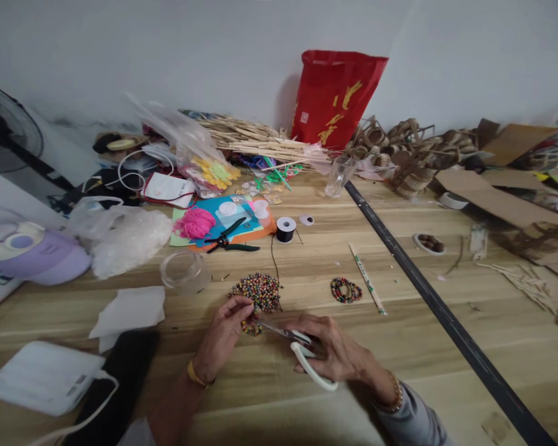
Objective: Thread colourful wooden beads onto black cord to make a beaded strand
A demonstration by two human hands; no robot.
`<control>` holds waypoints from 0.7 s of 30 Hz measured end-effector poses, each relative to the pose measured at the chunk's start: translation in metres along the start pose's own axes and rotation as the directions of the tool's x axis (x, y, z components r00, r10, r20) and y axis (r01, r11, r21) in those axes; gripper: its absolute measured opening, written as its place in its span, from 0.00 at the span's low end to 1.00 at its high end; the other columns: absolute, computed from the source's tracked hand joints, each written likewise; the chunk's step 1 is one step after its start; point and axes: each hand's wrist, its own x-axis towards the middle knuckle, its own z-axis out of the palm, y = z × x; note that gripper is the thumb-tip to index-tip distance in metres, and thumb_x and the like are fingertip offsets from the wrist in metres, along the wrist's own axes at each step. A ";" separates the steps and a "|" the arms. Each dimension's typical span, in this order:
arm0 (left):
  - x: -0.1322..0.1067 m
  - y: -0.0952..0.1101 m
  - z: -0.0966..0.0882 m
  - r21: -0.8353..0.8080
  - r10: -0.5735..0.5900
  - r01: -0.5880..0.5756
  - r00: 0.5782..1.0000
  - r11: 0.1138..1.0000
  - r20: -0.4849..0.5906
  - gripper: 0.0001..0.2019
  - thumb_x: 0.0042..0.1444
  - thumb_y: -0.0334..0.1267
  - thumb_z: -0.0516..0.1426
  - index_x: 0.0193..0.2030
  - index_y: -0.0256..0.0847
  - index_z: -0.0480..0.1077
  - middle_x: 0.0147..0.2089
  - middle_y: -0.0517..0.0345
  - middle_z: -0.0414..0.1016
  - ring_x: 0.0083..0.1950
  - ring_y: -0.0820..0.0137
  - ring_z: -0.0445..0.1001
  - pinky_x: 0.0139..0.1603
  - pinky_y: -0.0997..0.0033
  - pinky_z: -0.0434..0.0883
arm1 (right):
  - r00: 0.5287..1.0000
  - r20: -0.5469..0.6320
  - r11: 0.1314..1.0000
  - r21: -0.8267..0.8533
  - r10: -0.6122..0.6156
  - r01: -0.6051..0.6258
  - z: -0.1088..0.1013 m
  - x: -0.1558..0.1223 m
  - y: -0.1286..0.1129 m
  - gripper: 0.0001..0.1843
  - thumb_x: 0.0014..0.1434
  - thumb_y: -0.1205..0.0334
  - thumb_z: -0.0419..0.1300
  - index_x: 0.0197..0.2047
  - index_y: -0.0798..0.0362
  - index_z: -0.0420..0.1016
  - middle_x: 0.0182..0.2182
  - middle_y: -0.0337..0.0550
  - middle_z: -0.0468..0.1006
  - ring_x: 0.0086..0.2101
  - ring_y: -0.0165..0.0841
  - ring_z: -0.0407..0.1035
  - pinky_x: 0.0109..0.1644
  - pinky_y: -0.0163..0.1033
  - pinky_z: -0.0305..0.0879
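My left hand [225, 331] pinches a small beaded bracelet [252, 328] of multicoloured beads, part of it hanging below the fingers. In my right hand [330, 347] are white-handled scissors [302, 347], their blades pointing left and touching or nearly touching the bracelet by my left fingertips. Whether the blades are parted is too small to tell. Just behind my left hand lies a pile of loose coloured beads [258, 290]. A finished-looking coil of strung beads [346, 290] rests farther right. Black cord runs from a spool [286, 230] down to the bead pile.
Black-handled pliers [232, 238] lie on coloured sheets beside pink yarn [195, 223]. A clear jar [183, 271] stands left of the beads. A wrapped stick [368, 279] lies at right, near a dark strip [428, 291] across the table. A white power bank [44, 378] sits front left.
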 end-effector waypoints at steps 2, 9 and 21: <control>0.000 0.000 0.000 -0.011 0.004 -0.004 1.000 1.000 -0.008 0.12 0.38 0.35 0.67 0.30 0.36 0.70 0.25 0.63 0.72 0.25 0.76 0.70 0.26 0.77 0.67 | 1.000 0.011 0.998 -0.060 0.005 -0.005 0.000 0.001 -0.001 0.24 0.53 0.53 0.63 0.50 0.55 0.71 0.36 0.47 0.76 0.32 0.32 0.69 0.36 0.33 0.64; -0.002 0.003 0.002 -0.025 -0.017 0.016 1.000 1.000 -0.022 0.11 0.37 0.34 0.67 0.28 0.36 0.71 0.24 0.64 0.72 0.25 0.76 0.69 0.27 0.78 0.67 | 1.000 0.029 0.991 -0.132 0.010 -0.006 -0.002 0.003 0.003 0.22 0.56 0.63 0.61 0.54 0.54 0.67 0.42 0.50 0.75 0.39 0.35 0.70 0.42 0.35 0.65; -0.003 -0.003 -0.001 0.141 -0.040 0.028 0.996 0.990 0.079 0.12 0.38 0.37 0.68 0.28 0.35 0.73 0.26 0.59 0.74 0.25 0.75 0.69 0.27 0.76 0.67 | 1.000 0.028 0.977 -0.212 0.010 -0.004 0.004 0.003 0.003 0.21 0.58 0.60 0.60 0.55 0.52 0.65 0.42 0.48 0.75 0.39 0.35 0.70 0.42 0.36 0.65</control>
